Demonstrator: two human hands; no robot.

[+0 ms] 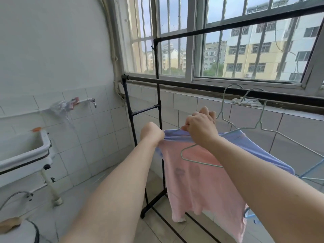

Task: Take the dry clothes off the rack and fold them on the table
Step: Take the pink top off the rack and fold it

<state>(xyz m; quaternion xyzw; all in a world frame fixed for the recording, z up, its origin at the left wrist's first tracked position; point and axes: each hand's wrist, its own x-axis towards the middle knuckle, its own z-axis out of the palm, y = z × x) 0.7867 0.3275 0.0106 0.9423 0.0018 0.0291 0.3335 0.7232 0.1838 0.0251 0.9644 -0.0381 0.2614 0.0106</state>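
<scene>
Forearms fill my lower view, and I see the left hand (152, 133) bunched tight on the blue collar of the pink shirt (201, 181), while at one o'clock of it the right hand (201, 128) pinches the same collar beside a wire hanger (196, 155). Farther off at twelve o'clock stands the rack (175, 82), two more hangers (259, 125) hooked on it. I judge the work barely begun: the shirt is still half on its hanger, nothing is folded, no table is in sight.

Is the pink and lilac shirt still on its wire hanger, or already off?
Partly off. Both hands, left hand and right hand, grip the pink and lilac shirt at its collar; one wire hanger shoulder lies bare outside it.
</scene>
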